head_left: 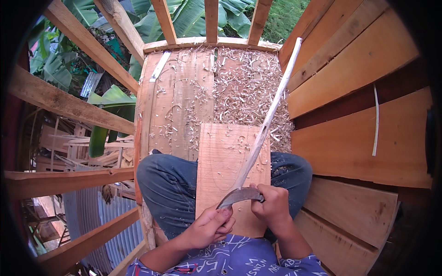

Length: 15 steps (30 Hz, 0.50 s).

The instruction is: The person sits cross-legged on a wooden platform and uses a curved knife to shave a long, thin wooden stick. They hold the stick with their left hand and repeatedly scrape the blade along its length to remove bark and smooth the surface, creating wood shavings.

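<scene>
A curved knife [241, 195], its grey blade bent like a sickle, spans the gap between my two hands. My left hand [212, 226] is closed at the knife's left end, thumb along it. My right hand [272, 205] grips the other end, fingers curled. A long, pale, peeled stick [266, 120] slants from the far right down to the blade, and its lower end is hidden behind the blade and my hands. Beneath them a flat wooden board [216, 156] lies across my lap, between my bent knees, with a few shavings on it.
Curly wood shavings [244, 87] cover much of the plank floor [184, 101], thickest at right. A pale strip [159, 67] lies at the far left. Wooden slats [73, 100] rail the left and far sides; wide planks [354, 133] wall the right, with a thin strip [376, 120] against them.
</scene>
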Motion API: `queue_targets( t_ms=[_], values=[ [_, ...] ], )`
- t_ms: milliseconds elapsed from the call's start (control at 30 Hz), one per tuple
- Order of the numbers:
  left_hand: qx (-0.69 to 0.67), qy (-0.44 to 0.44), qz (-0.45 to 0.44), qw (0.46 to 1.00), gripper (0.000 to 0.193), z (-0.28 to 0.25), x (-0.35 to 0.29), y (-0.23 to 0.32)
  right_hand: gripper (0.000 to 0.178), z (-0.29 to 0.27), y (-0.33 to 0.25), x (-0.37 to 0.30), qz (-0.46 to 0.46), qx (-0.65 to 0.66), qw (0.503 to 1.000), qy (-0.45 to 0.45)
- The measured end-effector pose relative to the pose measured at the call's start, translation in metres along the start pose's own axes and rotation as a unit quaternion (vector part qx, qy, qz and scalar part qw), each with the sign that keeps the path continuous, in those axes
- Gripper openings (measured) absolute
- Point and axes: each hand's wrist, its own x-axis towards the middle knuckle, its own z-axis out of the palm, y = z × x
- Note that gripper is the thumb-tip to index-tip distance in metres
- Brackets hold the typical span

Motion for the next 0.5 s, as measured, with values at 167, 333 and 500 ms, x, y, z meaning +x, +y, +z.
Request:
queue_targets(
  t_ms=[167,333,500],
  values=[
    [0.081,0.012,-0.001,0.997,0.018,0.017,-0.004,-0.007,0.023,-0.006,0.012,0.019,0.032,-0.036,0.995,0.090],
    [0.110,0.004,0.010,0.994,0.019,0.022,-0.011,-0.026,0.019,-0.027,0.050,0.049,0.179,-0.018,0.969,0.171],
    [0.136,0.071,0.034,0.988,0.018,0.013,-0.009,-0.012,0.023,-0.035,0.032,0.031,0.086,0.022,0.990,0.111]
  ],
)
